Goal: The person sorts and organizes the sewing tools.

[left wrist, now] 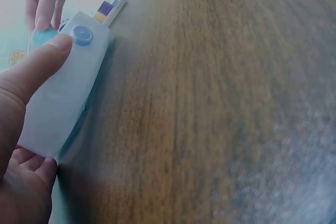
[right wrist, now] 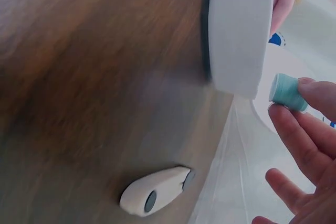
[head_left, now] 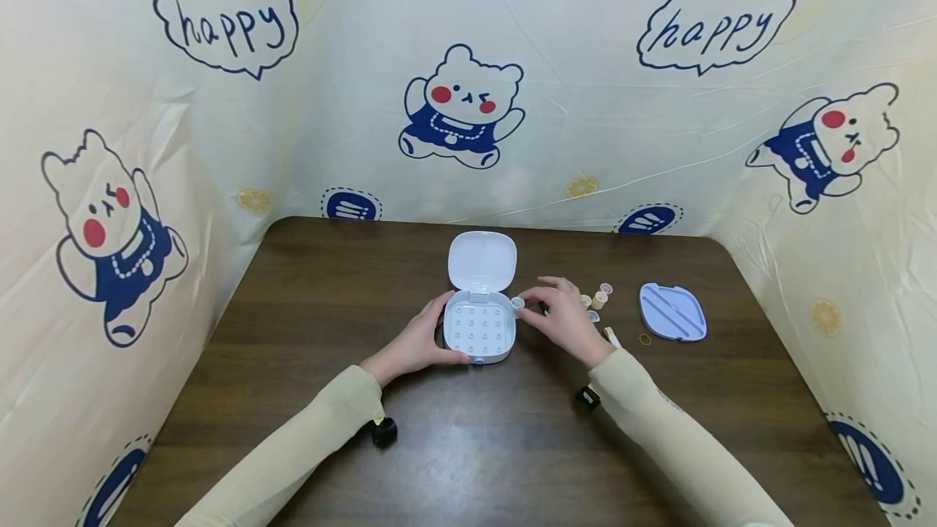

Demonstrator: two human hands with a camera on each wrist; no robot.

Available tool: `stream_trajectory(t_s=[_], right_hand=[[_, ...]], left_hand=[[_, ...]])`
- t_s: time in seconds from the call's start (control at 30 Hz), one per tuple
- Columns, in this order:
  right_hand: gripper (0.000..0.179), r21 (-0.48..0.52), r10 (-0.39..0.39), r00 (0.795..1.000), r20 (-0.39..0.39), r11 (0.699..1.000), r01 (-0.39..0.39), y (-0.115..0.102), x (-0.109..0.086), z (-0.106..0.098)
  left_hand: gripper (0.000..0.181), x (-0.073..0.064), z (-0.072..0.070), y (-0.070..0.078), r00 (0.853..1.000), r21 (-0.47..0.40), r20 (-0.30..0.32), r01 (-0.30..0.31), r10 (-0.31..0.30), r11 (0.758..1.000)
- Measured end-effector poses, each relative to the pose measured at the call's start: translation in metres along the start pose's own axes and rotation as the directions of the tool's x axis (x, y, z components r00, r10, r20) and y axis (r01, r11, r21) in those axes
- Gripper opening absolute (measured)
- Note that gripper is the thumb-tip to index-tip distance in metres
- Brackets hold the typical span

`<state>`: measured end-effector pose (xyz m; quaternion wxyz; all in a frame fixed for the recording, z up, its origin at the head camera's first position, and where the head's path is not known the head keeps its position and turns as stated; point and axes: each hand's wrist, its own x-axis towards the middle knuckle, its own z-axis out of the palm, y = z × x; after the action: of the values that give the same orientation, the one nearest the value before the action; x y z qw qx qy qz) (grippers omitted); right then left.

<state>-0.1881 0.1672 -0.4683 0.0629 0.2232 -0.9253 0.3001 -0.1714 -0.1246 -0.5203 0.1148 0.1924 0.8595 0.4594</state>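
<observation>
left hand (head_left: 419, 338) grips open white case (head_left: 479, 328), center of head frame; right hand (head_left: 564, 319) pinches teal spool (right wrist: 287, 92) just beside it; blue plastic piece (head_left: 673, 313) lies right of center.

Pale bear-printed cloth (head_left: 571, 23) around brown wooden table (head_left: 476, 429).

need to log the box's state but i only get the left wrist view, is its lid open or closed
Observer: Open: the lid stands tilted back behind the box, as the head view shows.
Operator: ok and what's inside it
Observer: Rows of small pegs, with no spool on any of them.
Operator: anything lying out past the right hand
Observer: Yes, a flat blue piece lies on the table, to the right of that hand.
</observation>
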Motion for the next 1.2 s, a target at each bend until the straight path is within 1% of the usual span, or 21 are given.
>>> stream_trajectory(t_s=[0.23,0.37,0.73,1.0,1.2], right_hand=[[0.018,-0.008,-0.020,1.000,0.012,1.000,0.020,-0.009,0.007,0.005],[0.017,-0.006,-0.015,0.999,0.028,1.000,0.015,-0.012,0.011,0.009],[0.017,-0.038,-0.039,0.997,0.060,0.998,0.041,-0.022,0.020,0.016],[0.018,-0.054,-0.061,0.994,0.092,0.996,0.066,-0.031,0.025,0.021],[0.020,-0.054,-0.073,0.991,0.108,0.995,0.080,-0.036,0.029,0.025]], left_hand=[[0.122,-0.001,-0.001,0.001,1.000,-0.008,0.007,0.010,-0.010,1.000],[0.121,0.000,-0.001,0.002,1.000,-0.015,0.009,0.014,-0.014,1.000],[0.120,0.000,0.000,0.000,1.000,-0.016,0.004,-0.003,0.003,1.000],[0.120,-0.002,-0.001,0.001,1.000,-0.011,0.009,0.009,-0.009,1.000],[0.120,-0.001,-0.001,0.001,1.000,-0.005,0.009,0.000,0.000,1.000]])
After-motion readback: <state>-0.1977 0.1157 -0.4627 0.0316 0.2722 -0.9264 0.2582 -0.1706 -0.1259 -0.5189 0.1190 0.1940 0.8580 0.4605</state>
